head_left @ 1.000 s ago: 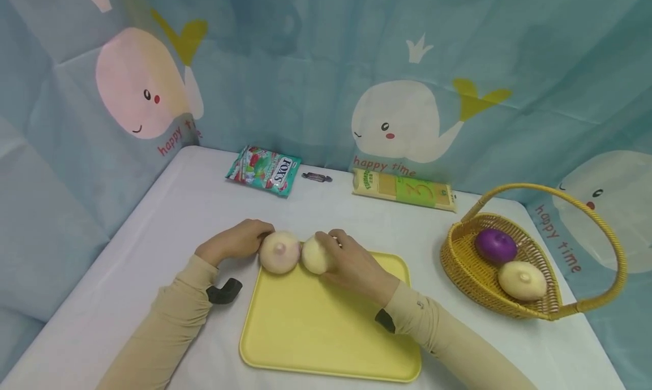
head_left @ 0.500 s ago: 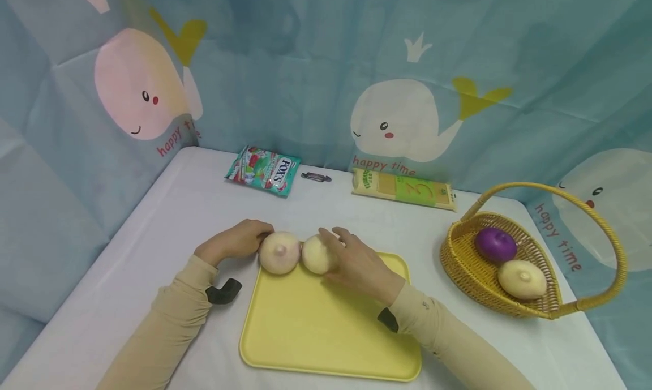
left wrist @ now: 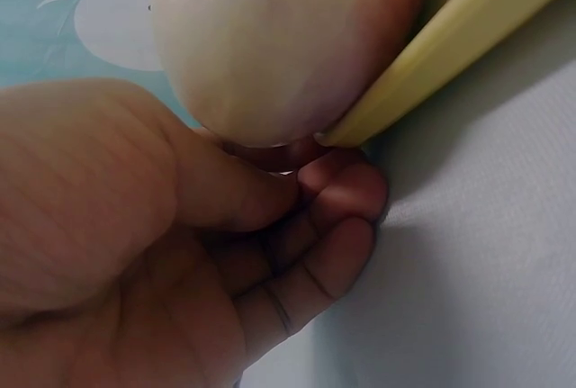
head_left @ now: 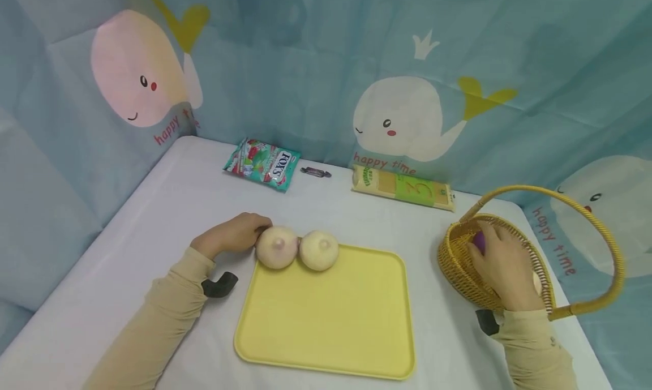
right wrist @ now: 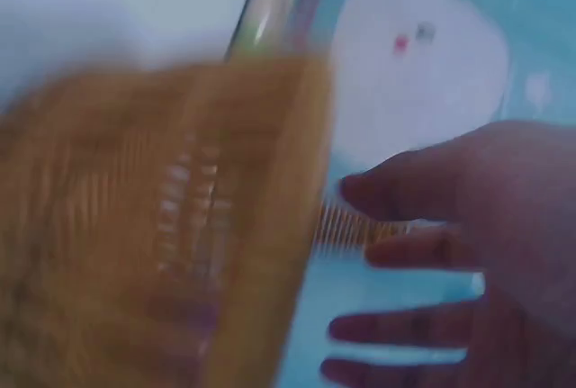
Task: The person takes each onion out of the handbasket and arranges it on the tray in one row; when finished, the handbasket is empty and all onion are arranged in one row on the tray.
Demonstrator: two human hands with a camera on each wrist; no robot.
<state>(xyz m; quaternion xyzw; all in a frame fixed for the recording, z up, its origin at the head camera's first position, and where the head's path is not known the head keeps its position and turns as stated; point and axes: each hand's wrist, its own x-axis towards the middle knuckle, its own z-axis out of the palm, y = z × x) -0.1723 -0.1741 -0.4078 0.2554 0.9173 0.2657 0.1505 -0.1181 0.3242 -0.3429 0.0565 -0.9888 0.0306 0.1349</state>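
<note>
Two pale onions sit side by side on the far left part of the yellow tray [head_left: 326, 316]. The left one, an onion with a pinkish tint [head_left: 277, 247], is beside my left hand [head_left: 236, 231]. In the left wrist view, that hand's curled fingers [left wrist: 333, 253] lie close against the onion and the tray's edge; whether they pinch anything is unclear. The other onion [head_left: 319, 250] stands apart from my hands. My right hand [head_left: 506, 265] is over the wicker basket [head_left: 458, 282], fingers spread, above a purple onion [head_left: 479, 241]. A pale onion [head_left: 537, 282] behind it is mostly hidden.
Along the back of the white table lie a green FOX'S candy bag [head_left: 263, 163], a small dark wrapped candy [head_left: 316, 172] and a yellow-green noodle pack [head_left: 402, 187]. The basket's tall handle [head_left: 606, 231] arches on the right. A whale-print curtain [head_left: 305, 67] hangs behind.
My right hand has let go of the second pale onion on the tray and moved right into the basket. The left hand stays by its onion. The head view has shifted slightly.
</note>
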